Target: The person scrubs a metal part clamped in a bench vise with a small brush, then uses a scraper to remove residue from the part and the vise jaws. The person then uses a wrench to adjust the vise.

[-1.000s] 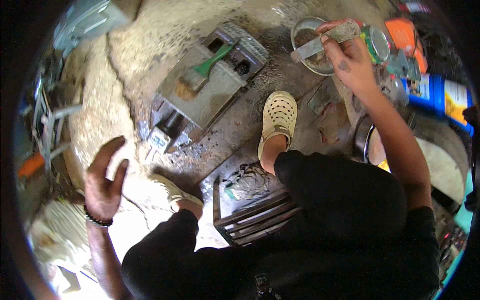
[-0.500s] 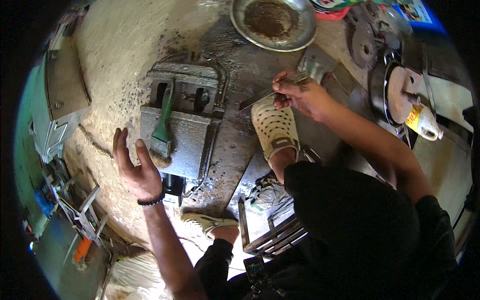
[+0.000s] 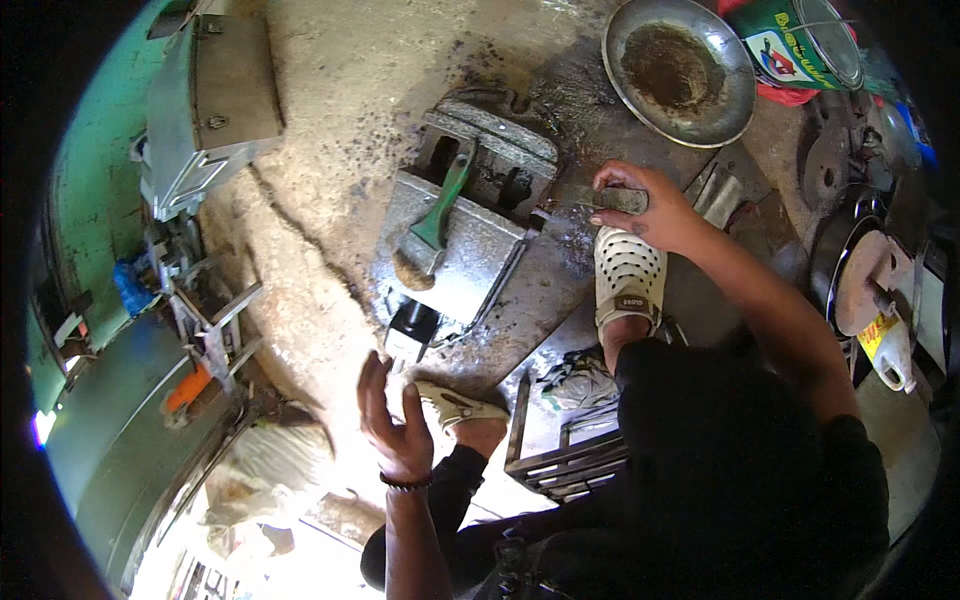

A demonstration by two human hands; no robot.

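Observation:
My right hand point(image 3: 655, 205) is closed around a small grey rectangular piece point(image 3: 626, 199), gripping it between thumb and fingers above my right shoe point(image 3: 630, 272). Whether it is a stone or a metal blade I cannot make out. My left hand point(image 3: 397, 430) is bare, its fingers spread apart, near the left shoe point(image 3: 455, 402). Between the hands and farther away, a heavy metal vise point(image 3: 455, 262) lies on the floor. Across its top rests a brush with a green handle point(image 3: 440, 215), its tan bristles point(image 3: 412, 272) pointing toward me.
A round metal pan point(image 3: 738, 120) with brown residue sits at the far right, beside a green tin point(image 3: 795, 50). Dark round metal parts and a white bottle point(image 3: 890, 355) are on the right. A metal box point(image 3: 225, 85) stands far left; a slatted frame point(image 3: 565, 465) is near me.
The whole view has swung, shifting the scene. My left hand has drawn back from beside the vise toward my left shoe. My right hand has turned, showing the grey piece's broad face.

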